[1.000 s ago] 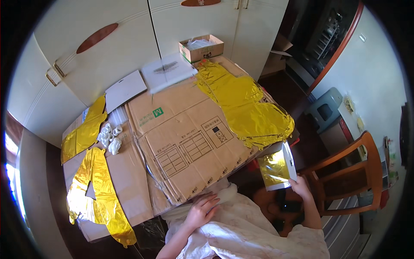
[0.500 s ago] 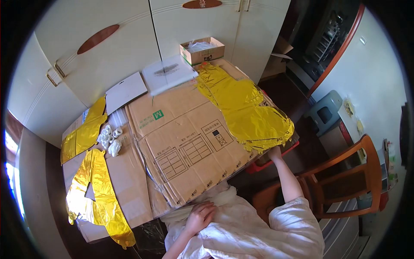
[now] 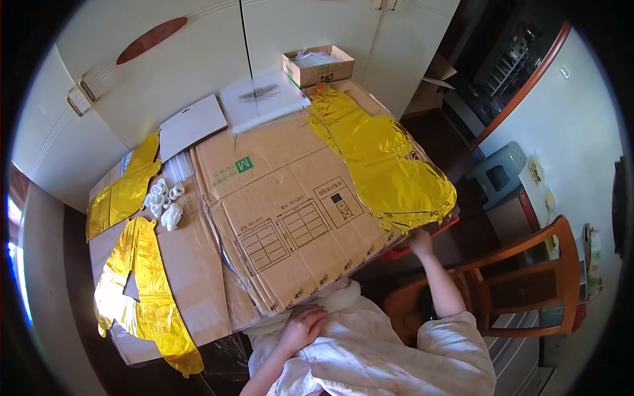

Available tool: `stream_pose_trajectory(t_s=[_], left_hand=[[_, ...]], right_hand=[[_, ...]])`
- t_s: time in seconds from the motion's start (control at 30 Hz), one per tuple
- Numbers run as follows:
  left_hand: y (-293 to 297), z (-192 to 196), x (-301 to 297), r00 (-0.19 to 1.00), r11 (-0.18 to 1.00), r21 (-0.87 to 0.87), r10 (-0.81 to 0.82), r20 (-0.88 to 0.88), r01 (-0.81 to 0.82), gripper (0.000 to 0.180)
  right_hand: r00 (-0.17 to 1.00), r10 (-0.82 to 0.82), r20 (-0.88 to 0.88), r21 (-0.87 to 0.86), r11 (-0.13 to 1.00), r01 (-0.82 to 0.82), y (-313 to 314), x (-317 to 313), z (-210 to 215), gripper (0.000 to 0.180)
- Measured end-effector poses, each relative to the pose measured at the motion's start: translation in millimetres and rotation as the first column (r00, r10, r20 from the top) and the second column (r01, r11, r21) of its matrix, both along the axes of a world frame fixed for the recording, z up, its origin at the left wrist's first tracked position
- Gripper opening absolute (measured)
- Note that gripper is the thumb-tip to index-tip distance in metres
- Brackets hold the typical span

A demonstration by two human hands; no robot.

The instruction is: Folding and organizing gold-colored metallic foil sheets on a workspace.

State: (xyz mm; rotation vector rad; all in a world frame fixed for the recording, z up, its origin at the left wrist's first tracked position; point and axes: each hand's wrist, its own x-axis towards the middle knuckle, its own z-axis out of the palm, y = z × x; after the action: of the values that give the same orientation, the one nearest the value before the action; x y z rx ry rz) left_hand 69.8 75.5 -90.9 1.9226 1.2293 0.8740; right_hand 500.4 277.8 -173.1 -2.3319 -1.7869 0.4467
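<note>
One large gold foil piece (image 3: 380, 162) on right part of cardboard-covered worktop (image 3: 264, 188), long axis slanting from far edge to near right corner. Right hand (image 3: 419, 242) nearer, just below foil's near end; fingers hidden, grip cannot be told. Left hand (image 3: 305, 327) well apart on pale garment (image 3: 376, 346), fingers loosely bent, seemingly empty.

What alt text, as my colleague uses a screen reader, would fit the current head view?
A person's right hand, fingertips hidden, is at the near right corner of a cardboard-covered table, by a large gold foil piece; the left hand rests on pale clothing. More gold foil and white ring-shaped items lie at left; an open box stands at the back.
</note>
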Motion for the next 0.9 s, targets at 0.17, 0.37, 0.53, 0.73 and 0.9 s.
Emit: stream_pose_trajectory(t_s=[0.17,0.37,0.53,0.73,0.9], left_hand=[[-6.1,-1.0,-1.0,1.000,1.000,-0.008,0.019,-0.012,-0.020,0.021],[-11.7,-8.0,-5.4,0.999,0.999,-0.008,0.043,0.005,-0.043,0.020],[-8.6,-9.1,-4.5,0.999,0.999,0.000,0.038,-0.001,-0.038,0.018],[-5.1,-5.1,-4.6,1.000,1.000,-0.003,-0.007,-0.013,0.007,0.018],[-4.1,-10.3,-2.7,1.000,1.000,0.003,-0.009,0.005,0.009,0.019]], right_hand=[[0.994,-0.073,-0.080,-0.118,0.991,0.064,-24.4,-37.2,-12.0,0.034],[0.977,-0.214,0.017,0.056,0.975,0.213,-31.4,-47.1,-6.8,0.044],[0.992,-0.106,0.066,-0.087,0.990,0.111,-40.9,-42.0,-8.9,0.037],[0.988,-0.052,0.144,-0.076,0.995,0.064,-33.9,-27.2,-30.5,0.031],[0.984,-0.035,0.173,-0.154,0.986,0.062,-30.5,-30.2,-24.0,0.026]])
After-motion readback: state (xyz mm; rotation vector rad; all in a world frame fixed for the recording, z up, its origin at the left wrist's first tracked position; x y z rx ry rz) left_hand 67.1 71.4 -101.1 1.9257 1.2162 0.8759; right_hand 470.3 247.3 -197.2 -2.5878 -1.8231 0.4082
